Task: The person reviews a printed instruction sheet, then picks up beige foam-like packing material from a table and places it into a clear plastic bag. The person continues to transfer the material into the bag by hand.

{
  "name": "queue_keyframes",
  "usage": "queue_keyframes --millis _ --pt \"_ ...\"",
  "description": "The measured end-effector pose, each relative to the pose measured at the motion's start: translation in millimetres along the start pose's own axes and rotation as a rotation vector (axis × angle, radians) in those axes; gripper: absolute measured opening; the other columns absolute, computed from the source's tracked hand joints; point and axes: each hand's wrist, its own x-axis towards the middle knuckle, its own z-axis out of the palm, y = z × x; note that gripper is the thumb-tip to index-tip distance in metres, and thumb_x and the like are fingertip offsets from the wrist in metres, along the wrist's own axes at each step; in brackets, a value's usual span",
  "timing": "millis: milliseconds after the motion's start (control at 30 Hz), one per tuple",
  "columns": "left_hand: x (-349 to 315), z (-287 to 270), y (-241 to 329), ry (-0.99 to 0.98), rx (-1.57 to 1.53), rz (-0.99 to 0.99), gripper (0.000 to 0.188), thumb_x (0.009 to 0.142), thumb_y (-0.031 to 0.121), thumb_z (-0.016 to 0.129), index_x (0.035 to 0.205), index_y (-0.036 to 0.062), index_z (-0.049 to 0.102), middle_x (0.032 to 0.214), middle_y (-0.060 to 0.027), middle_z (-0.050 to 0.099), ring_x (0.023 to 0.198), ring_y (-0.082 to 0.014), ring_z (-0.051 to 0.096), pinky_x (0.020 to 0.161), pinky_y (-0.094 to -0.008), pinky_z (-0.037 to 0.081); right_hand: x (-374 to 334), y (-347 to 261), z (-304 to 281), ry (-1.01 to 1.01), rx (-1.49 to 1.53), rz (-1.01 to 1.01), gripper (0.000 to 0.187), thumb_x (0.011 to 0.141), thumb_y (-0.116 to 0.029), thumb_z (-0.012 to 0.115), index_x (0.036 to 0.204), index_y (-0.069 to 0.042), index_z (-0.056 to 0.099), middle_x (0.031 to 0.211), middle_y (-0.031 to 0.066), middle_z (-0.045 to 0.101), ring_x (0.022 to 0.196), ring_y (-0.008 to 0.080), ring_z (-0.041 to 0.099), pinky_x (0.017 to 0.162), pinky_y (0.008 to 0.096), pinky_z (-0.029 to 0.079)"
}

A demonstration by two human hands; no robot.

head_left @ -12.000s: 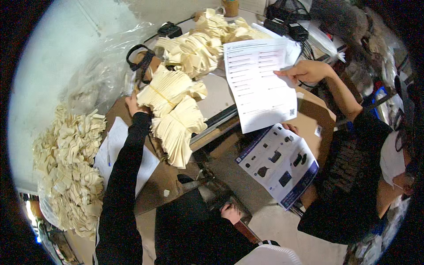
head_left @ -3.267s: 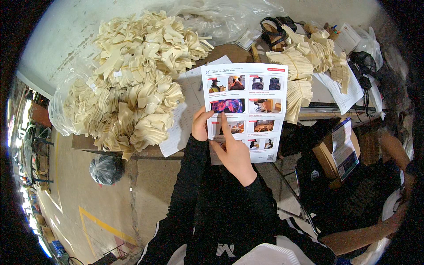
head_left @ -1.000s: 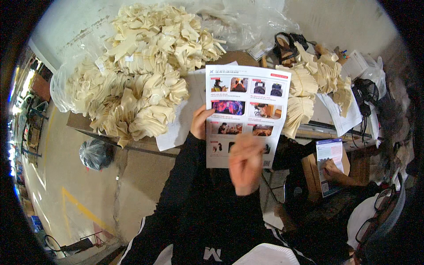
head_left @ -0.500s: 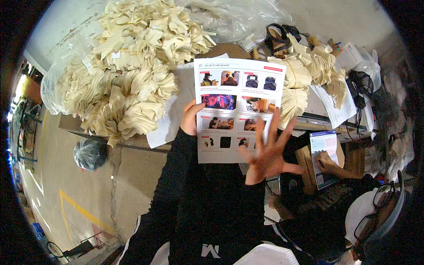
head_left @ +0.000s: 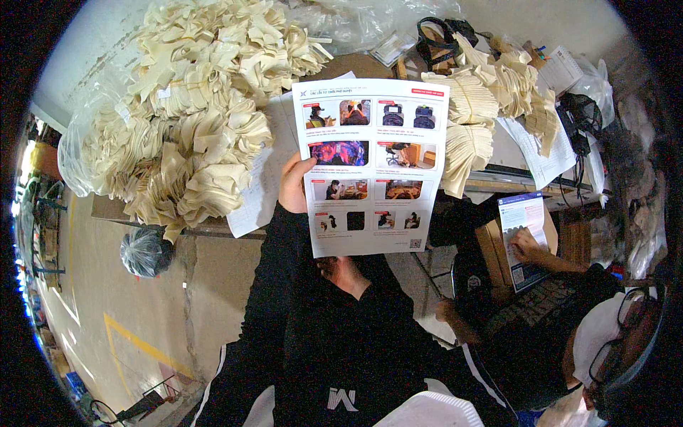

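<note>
A white printed sheet (head_left: 373,167) with rows of small photos and red labels is held up in front of me. Its left edge is pinched by my left hand (head_left: 294,185), with the thumb on the front. Below the sheet's lower edge, close to my body, is my right hand (head_left: 346,276). The paper covers most of its fingers, so I cannot tell whether they hold anything.
Bundles of cream fabric strips (head_left: 206,107) heap the table at left; more fabric bundles (head_left: 469,142) lie at right. Beside me on the right, a person (head_left: 548,306) has a hand on another printed sheet (head_left: 523,213). A tied plastic bag (head_left: 146,251) sits on the floor.
My right hand has moved from in front of the sheet's lower right, fingers spread, down and left to below and partly behind it. The sheet has shifted slightly left and up.
</note>
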Motion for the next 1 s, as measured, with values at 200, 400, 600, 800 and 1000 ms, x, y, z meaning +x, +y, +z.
queue_keyframes --millis 200,400,600,800,1000 --pt "3 -8 0 -0.085 0.028 -0.02 0.031 0.083 0.01 0.044 0.109 -0.0046 0.054 0.102 -0.0126 0.061 0.092 -0.0201 0.059 0.082 -0.0319 0.046 36 18 -23 0.06 -0.353 -0.24 0.028 0.088 -0.033 0.053 0.101 -0.009 0.055 0.091 0.0053 0.06 0.08 0.0159 0.057 0.068 0.0287 0.046" --pt "1 -3 1 -0.092 -0.003 -0.029 0.031 0.084 0.01 0.043 0.11 -0.0042 0.053 0.104 -0.0128 0.061 0.095 -0.021 0.059 0.085 -0.0337 0.045 65 40 -72 0.025 -0.403 -0.398 0.027 0.086 -0.032 0.056 0.1 -0.01 0.055 0.089 0.0043 0.059 0.08 0.0158 0.056 0.069 0.028 0.043" --pt "3 -8 -2 -0.085 0.015 -0.023 0.029 0.084 0.01 0.045 0.108 -0.0033 0.055 0.101 -0.0112 0.061 0.091 -0.0185 0.059 0.082 -0.0308 0.045 9 4 9 0.079 -0.218 -0.178 0.026 0.086 -0.033 0.056 0.099 -0.01 0.055 0.089 0.0029 0.058 0.082 0.0143 0.055 0.072 0.0275 0.042" --pt "2 -3 -1 -0.052 0.01 -0.002 0.026 0.084 0.009 0.047 0.104 -0.0036 0.057 0.095 -0.0097 0.063 0.085 -0.0153 0.059 0.076 -0.0267 0.045 6 6 8 0.085 -0.147 -0.12 0.022 0.086 -0.03 0.056 0.098 -0.011 0.055 0.09 0.0018 0.057 0.084 0.0141 0.054 0.075 0.0284 0.041" --pt "-1 5 3 -0.04 -0.013 -0.005 0.027 0.083 0.008 0.046 0.104 -0.0044 0.057 0.095 -0.0098 0.063 0.085 -0.0158 0.06 0.076 -0.0265 0.045 4 2 15 0.075 -0.146 -0.115 0.024 0.085 -0.03 0.057 0.099 -0.011 0.055 0.09 0.0014 0.056 0.084 0.0149 0.054 0.077 0.0295 0.041"
